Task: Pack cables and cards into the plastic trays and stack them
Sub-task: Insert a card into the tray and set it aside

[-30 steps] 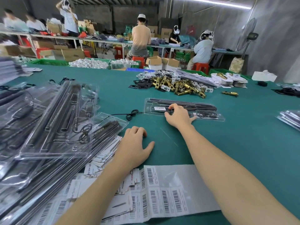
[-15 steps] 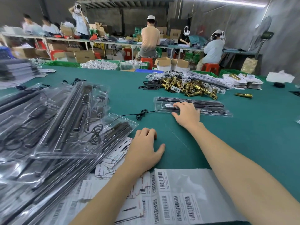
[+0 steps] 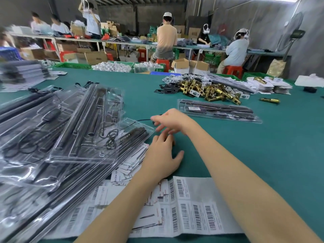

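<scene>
The right hand [image 3: 171, 121] hangs just above the green tabletop [image 3: 263, 155], fingers spread and blurred, holding nothing that can be made out. It is over the end of a thin black cable [image 3: 142, 120] that lies loose on the cloth; whether the fingertips touch the cable cannot be told. The left hand [image 3: 162, 156] rests flat on the tabletop just in front, fingers relaxed and holding nothing, likely bracing the person's lean.

A packed plastic tray [image 3: 217, 111] lies alone beyond the right hand, well clear of the main heap, apparently set apart as work in hand. To the left, a loose stack of clear trays [image 3: 84, 123] leans one over another, each showing black rods and coiled cords inside. Printed cards [image 3: 129, 165] fan out from under that stack, and a sheet of barcode labels [image 3: 192, 207] lies under the forearms, all within reach.

Judgement: the loose cable appears to be the next item for packing.
</scene>
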